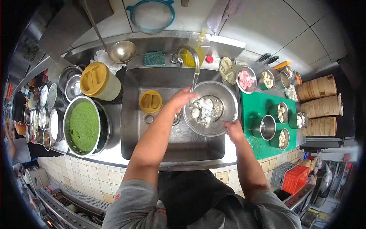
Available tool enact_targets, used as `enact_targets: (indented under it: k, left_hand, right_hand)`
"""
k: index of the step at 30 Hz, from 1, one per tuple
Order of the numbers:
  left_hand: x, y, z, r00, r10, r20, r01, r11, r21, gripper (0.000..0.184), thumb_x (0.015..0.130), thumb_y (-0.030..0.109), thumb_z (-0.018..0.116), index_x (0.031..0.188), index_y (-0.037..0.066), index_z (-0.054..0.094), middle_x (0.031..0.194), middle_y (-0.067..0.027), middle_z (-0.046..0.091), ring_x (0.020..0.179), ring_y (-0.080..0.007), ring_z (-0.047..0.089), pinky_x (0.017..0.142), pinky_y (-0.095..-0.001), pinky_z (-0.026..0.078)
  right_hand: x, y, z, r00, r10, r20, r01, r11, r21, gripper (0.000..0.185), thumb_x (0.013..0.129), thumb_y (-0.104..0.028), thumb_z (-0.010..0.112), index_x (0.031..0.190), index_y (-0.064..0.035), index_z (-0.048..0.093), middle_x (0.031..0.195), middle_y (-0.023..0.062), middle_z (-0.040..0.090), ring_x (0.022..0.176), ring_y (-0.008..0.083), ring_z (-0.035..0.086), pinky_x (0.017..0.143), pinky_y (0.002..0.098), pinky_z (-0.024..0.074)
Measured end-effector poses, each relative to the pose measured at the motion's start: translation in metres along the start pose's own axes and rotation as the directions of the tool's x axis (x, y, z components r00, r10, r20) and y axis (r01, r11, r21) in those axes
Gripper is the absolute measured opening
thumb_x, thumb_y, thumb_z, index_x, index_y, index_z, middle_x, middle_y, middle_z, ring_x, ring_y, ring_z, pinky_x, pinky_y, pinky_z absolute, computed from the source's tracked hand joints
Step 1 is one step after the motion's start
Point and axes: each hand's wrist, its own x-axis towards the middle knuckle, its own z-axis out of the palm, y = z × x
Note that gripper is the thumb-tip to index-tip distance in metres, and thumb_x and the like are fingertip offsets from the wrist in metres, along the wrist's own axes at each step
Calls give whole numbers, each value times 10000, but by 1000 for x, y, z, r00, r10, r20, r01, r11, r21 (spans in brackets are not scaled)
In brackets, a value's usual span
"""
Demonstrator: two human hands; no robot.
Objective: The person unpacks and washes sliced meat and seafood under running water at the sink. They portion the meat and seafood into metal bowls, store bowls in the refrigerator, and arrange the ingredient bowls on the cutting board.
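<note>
A large metal bowl (230, 100) is held over the right side of the sink (133, 133). Inside it lie pale, whitish food pieces (206, 110), some greyish, too indistinct to name. From the curved faucet (196, 63), water runs down at the bowl's left rim. My left hand (182, 100) is closed on that left rim, close to the stream. On the lower right rim, my right hand (234, 130) grips with the thumb on top and the other fingers partly hidden beneath. A yellow lid (150, 101) rests in the sink.
Left of the sink stand a colander of green food (84, 128) and a yellow-lidded tub (100, 82). On the right, a green cutting board (249, 147) bears several metal cups (264, 128); bamboo steamers (318, 91) stand beyond. A ladle (122, 52) hangs behind.
</note>
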Motion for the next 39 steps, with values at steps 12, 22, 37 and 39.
enact_targets:
  k: [12, 22, 37, 39]
  left_hand:
    - [77, 44, -5, 866, -164, -473, -157, 808, -567, 465, 955, 431, 612, 1254, 86, 524, 966, -98, 606, 767, -270, 610, 677, -434, 528]
    - [48, 52, -24, 903, -121, -412, -121, 849, -514, 346, 925, 259, 665, 1180, 50, 562, 1025, -111, 575, 871, -284, 621, 759, -419, 546]
    - [-120, -63, 28, 981, -194, 4, 177, 884, -432, 514, 854, 18, 592, 1340, 75, 433, 1229, -154, 587, 1010, -317, 661, 720, -496, 620]
    - [-131, -61, 36, 977, -177, -118, 117, 912, -393, 491, 840, -13, 546, 1317, 53, 447, 1199, -151, 602, 971, -299, 673, 713, -447, 628]
  right_hand:
    - [-48, 34, 2, 972, 127, -196, -126, 992, 18, 335, 820, 5, 621, 1124, 131, 559, 965, 163, 656, 840, 236, 660, 721, 332, 526]
    - [-41, 45, -7, 986, 24, -165, -9, 996, 92, 438, 816, -113, 654, 1190, 87, 546, 1025, 212, 668, 856, 265, 673, 683, 375, 556]
    - [-24, -48, 36, 751, -644, -147, 291, 522, -802, 572, 806, -233, 756, 1281, 7, 545, 1174, 189, 599, 1057, 312, 600, 872, 410, 504]
    - [-30, -68, 52, 718, -694, -53, 369, 445, -816, 616, 788, -254, 778, 1300, -8, 539, 1194, 200, 575, 1103, 338, 567, 927, 418, 473]
